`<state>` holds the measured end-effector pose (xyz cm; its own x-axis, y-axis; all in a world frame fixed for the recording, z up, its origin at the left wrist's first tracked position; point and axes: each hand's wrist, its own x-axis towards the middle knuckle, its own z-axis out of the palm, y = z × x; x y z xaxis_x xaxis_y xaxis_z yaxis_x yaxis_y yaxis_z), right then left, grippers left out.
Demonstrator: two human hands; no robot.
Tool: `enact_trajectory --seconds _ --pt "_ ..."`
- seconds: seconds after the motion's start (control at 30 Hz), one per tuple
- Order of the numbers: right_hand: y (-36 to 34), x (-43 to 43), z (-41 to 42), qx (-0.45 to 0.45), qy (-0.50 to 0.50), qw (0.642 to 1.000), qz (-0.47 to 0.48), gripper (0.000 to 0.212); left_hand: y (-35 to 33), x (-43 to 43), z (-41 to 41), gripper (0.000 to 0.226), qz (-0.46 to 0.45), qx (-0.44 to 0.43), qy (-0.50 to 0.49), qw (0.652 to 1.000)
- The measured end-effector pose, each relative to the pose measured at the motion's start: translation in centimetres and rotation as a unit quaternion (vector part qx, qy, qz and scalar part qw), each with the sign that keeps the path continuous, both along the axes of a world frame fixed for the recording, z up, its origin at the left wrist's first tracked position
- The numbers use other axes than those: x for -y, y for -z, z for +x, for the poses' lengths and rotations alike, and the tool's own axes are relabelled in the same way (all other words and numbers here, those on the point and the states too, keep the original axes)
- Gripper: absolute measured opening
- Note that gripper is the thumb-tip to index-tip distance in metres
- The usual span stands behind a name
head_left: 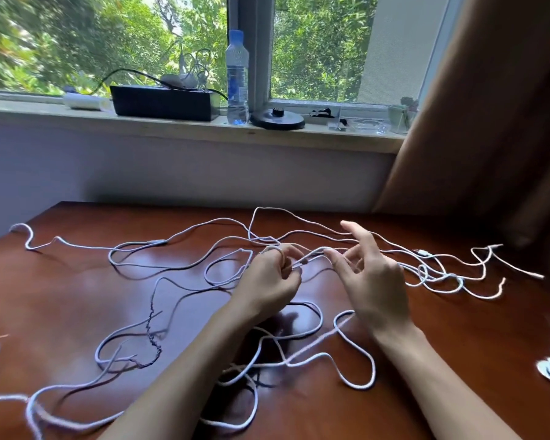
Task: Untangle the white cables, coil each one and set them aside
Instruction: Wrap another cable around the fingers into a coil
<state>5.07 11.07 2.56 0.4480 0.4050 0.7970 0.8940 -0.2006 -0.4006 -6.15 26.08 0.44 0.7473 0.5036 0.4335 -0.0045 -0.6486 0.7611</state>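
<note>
The left hand (267, 277) grips a strand of the white cables (311, 257) running parallel to the bench's (77, 300) far edge to the right hand (367, 274) (fingers spread, barely touching).

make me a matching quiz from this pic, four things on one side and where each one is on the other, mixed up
1 clear plastic water bottle with blue cap
2 black rectangular box
3 tangled white cables
4 brown fabric curtain

A spread over the brown wooden table
B hanging at the right edge
C upright on the pale windowsill, by the window frame
D lying on the windowsill, left of the bottle

Pairs: 1-C, 2-D, 3-A, 4-B
</note>
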Motion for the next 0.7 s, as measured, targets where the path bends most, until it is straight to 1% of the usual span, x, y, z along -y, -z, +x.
enact_trajectory --seconds 0.03,0.07,0.1,0.17,0.23,0.33,0.37,0.43,0.5,0.57,0.63,0.7 --pt "-0.2 0.1 0.1 0.032 0.015 0.999 0.002 0.050 0.0 -0.2 0.0 0.005 -0.001 -0.010 -0.010 1.000" --pt "-0.3 0.1 0.2 0.046 0.025 0.999 0.002 0.048 0.0 -0.3 -0.1 0.006 -0.002 -0.023 -0.018 1.000" --pt "-0.3 0.1 0.3 0.039 0.028 0.999 0.000 0.045 0.0 -0.4 -0.2 0.012 0.000 -0.035 -0.026 0.999" --pt "0.0 0.0 0.5 -0.006 0.018 1.000 -0.016 0.043 0.0 -0.6 -0.5 0.028 0.020 -0.061 -0.039 0.997" --pt "0.3 0.0 0.8 -0.053 -0.015 0.998 -0.032 0.039 -0.2 -0.5 -0.9 0.047 0.054 -0.104 -0.053 0.992" --pt "0.2 0.0 0.9 -0.141 -0.101 0.984 -0.036 0.019 -0.2 -0.3 -1.1 0.055 0.062 -0.135 -0.044 0.988" --pt "0.2 0.0 1.0 -0.166 -0.125 0.977 -0.037 0.014 -0.2 -0.3 -1.1 0.060 0.051 -0.132 -0.040 0.989" --pt "0.3 -0.1 0.8 -0.224 -0.167 0.960 -0.030 0.014 -0.1 -0.4 -1.1 0.073 -0.003 -0.113 -0.026 0.993" --pt "0.0 -0.1 0.4 -0.302 -0.220 0.928 0.002 0.014 0.0 -0.6 -1.2 0.085 -0.041 -0.101 -0.029 0.994" --pt "-0.4 0.1 0.2 -0.364 -0.260 0.894 0.032 0.014 -0.1 -0.7 -1.2 0.090 -0.050 -0.093 -0.033 0.994" --pt "-0.6 0.2 0.1 -0.386 -0.284 0.877 0.028 0.021 -0.3 -0.5 -1.2 0.090 -0.086 -0.079 -0.008 0.993" --pt "-0.6 0.3 0.2 -0.403 -0.301 0.864 0.011 0.031 -0.6 -0.4 -1.1 0.090 -0.160 -0.067 0.029 0.984"
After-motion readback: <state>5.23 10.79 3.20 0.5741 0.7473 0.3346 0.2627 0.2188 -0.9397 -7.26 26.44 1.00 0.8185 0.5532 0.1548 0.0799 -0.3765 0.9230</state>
